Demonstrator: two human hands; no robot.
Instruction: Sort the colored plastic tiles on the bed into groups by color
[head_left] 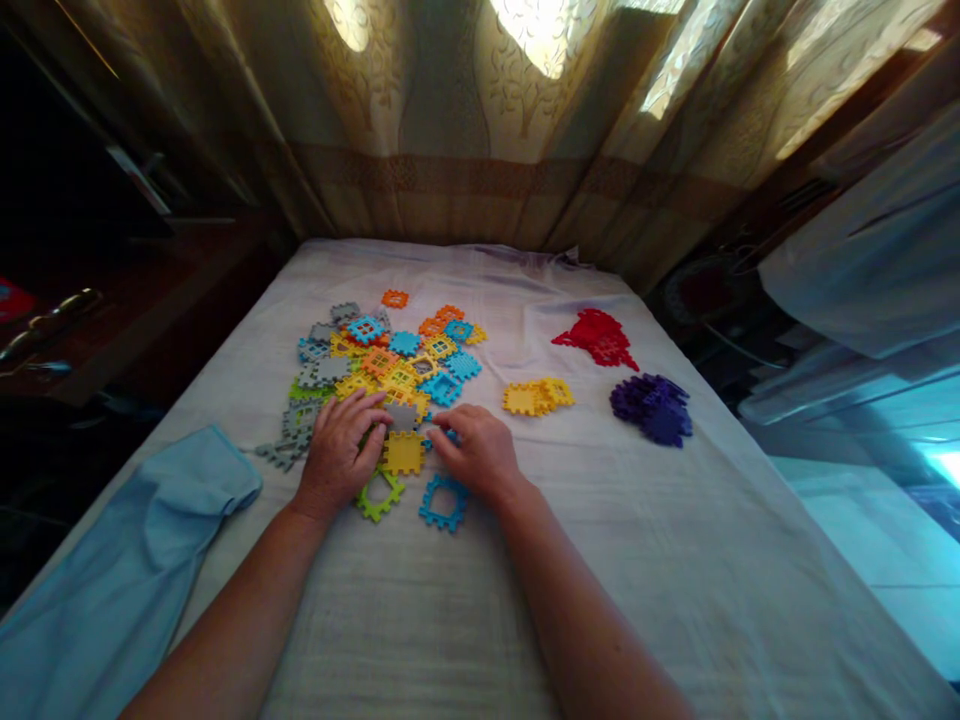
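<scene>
The left hand [341, 447] curled its fingers over the toy pile [397, 375]; the right hand [478, 452] had narrow, bent fingers. I couldn't tell if either held anything. A yellow square [405, 454] lay between them, with a green frame [373, 511] at its 7 o'clock and a blue frame [442, 522] at 5. A purple heap [652, 408] sat farther off, near 3.

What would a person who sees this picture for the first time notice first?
Probably the mixed-colour heap of toy pieces, with the left hand and right hand at its near side. Then, to the right of the heap, three piles stand out on the pale cloth: yellow pile, red pile and dark purple pile.
</scene>
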